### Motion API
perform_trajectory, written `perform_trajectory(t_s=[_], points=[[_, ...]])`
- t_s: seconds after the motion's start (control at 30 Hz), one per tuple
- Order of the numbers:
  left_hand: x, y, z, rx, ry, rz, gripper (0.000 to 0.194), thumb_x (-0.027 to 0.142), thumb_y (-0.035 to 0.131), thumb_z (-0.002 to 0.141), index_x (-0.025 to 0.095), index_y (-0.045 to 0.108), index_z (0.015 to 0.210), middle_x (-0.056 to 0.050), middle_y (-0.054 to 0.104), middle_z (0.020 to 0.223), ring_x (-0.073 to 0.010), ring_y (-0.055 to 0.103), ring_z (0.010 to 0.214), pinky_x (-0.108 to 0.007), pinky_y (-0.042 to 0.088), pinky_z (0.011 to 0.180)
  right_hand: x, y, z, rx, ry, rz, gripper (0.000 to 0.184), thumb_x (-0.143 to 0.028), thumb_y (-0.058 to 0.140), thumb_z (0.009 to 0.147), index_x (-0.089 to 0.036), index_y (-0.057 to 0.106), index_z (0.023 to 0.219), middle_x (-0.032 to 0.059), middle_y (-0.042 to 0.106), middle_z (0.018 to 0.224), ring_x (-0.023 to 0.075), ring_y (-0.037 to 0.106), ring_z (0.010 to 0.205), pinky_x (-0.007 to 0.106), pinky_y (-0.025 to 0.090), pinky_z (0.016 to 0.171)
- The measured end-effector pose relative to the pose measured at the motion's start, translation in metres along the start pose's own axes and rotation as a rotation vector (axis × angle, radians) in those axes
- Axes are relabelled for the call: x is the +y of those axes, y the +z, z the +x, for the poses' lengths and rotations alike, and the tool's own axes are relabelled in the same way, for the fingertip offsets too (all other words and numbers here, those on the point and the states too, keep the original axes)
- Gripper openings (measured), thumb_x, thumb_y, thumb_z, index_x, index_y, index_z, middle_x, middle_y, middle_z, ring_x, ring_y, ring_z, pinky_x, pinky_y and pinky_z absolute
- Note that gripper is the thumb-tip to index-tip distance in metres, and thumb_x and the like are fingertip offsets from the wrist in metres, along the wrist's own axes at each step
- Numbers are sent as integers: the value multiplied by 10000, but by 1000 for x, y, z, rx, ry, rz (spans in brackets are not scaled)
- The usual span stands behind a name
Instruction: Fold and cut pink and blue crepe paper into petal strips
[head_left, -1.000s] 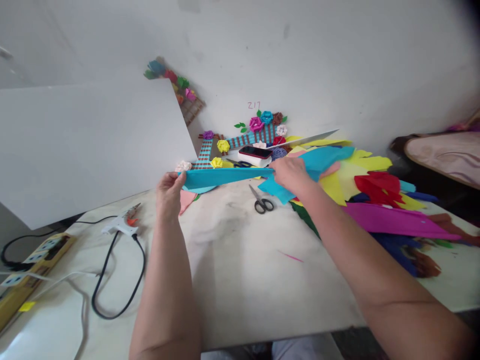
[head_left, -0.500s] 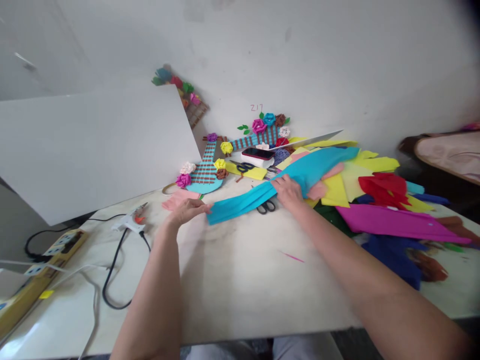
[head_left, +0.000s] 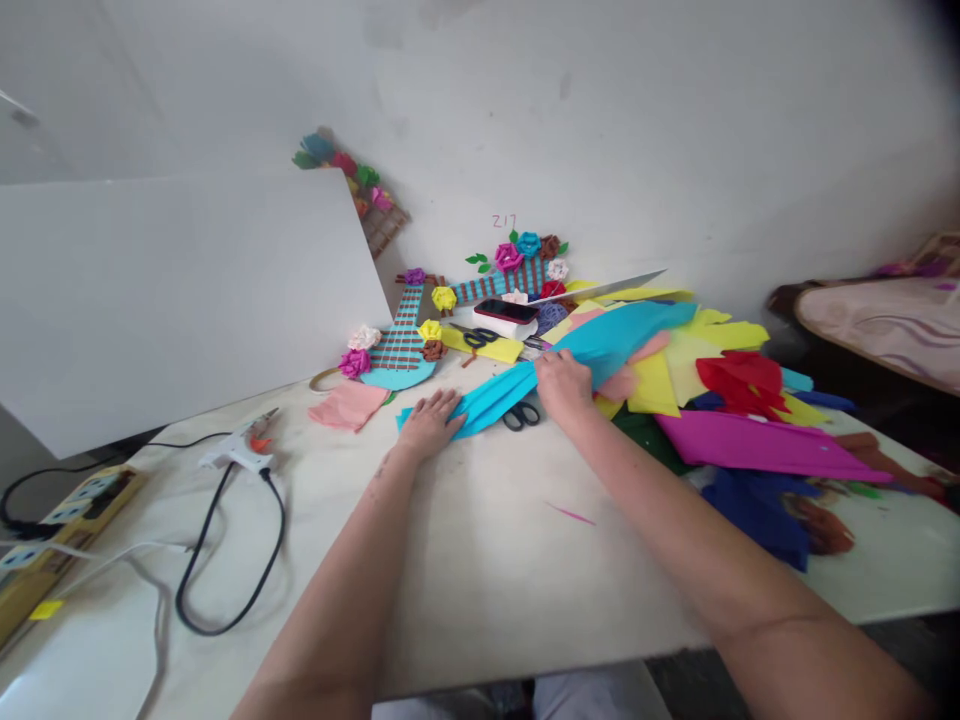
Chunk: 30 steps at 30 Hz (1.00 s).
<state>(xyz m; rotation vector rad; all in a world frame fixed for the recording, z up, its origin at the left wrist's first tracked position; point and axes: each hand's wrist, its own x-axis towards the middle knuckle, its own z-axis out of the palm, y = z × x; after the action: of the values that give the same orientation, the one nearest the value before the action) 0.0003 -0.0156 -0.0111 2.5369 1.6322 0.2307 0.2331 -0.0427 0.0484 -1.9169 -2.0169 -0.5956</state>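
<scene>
A long strip of turquoise crepe paper (head_left: 491, 395) lies on the white table (head_left: 480, 560), running from the middle up to the right. My left hand (head_left: 433, 422) rests flat on its near end, fingers stretched out. My right hand (head_left: 562, 385) is closed on the strip further along, where it rises toward the pile of coloured paper (head_left: 720, 400). Black-handled scissors (head_left: 520, 414) lie partly under the strip between my hands.
A glue gun (head_left: 240, 450) with a black cord lies at left, near a power strip (head_left: 67, 505). A large white board (head_left: 172, 300) leans on the wall. Paper-flower crafts (head_left: 397, 345), a phone on a white box (head_left: 506, 315), second scissors (head_left: 472, 337) and pink paper (head_left: 347, 405) sit behind.
The turquoise strip, held up and stretched between both hands, has come down onto the table. My left hand let go of its end and now lies flat on it, closer to my right hand.
</scene>
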Motion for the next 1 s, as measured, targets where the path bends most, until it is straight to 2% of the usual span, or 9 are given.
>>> perform_trajectory(t_s=[0.13,0.27,0.47,0.6,0.7,0.8,0.87,0.93,1.0], points=[[-2,2,-1,-4,-31,40,622,572,184,863,271,270,1401,23,229,1473,-171,152,1363,-393,109,1104,-3,-4,5,162,-41,57,326,-107,332,867,-112,613,1033,148,577,1155,302,417,1148,347,436,747],[1,2,-1,19,-55,63,651,596,179,850,266,265,1405,19,227,1474,-187,139,1366,-390,97,1105,11,16,11,302,-193,118,366,-88,301,870,-127,623,1041,103,504,1290,261,259,1305,387,378,933],[4,5,2,20,-113,77,667,613,165,844,267,265,1405,22,215,1477,-203,125,1369,-417,104,1103,39,60,19,141,-284,201,433,-61,412,747,-73,566,1152,131,453,1342,239,203,1341,412,336,1010],[7,5,1,44,-140,81,680,590,141,859,219,223,1423,0,170,1488,-204,105,1371,-410,113,1105,40,64,38,117,-366,254,442,-48,391,748,-70,577,1148,131,483,1316,218,201,1343,400,288,1058],[9,2,-2,118,-50,123,674,572,162,869,203,187,1432,-3,115,1498,-206,39,1377,-418,82,1108,36,62,54,35,-380,248,448,-36,380,757,-90,577,1155,115,503,1298,200,218,1336,378,288,1058],[10,0,-4,53,69,109,666,583,196,862,231,205,1427,10,168,1487,-199,74,1375,-420,69,1109,33,65,60,-154,-307,168,490,-20,384,752,-111,542,1207,102,441,1360,227,232,1330,377,345,1005],[10,-1,-3,-11,67,70,629,568,198,867,259,244,1413,19,214,1475,-198,133,1368,-426,95,1105,32,64,58,-223,-221,88,529,-16,391,747,-124,500,1254,101,338,1429,266,215,1333,394,391,945],[11,-1,-2,-26,41,43,573,512,178,888,271,287,1396,24,228,1471,-192,155,1363,-425,113,1103,30,58,54,-180,-130,16,529,-26,378,767,-128,470,1278,118,270,1457,301,195,1330,403,425,878],[12,-2,-1,-26,21,25,541,456,154,904,267,317,1384,26,236,1467,-180,157,1362,-417,113,1104,28,46,49,-66,-60,-31,481,-46,335,810,-117,470,1266,161,304,1423,316,235,1299,398,440,824]])
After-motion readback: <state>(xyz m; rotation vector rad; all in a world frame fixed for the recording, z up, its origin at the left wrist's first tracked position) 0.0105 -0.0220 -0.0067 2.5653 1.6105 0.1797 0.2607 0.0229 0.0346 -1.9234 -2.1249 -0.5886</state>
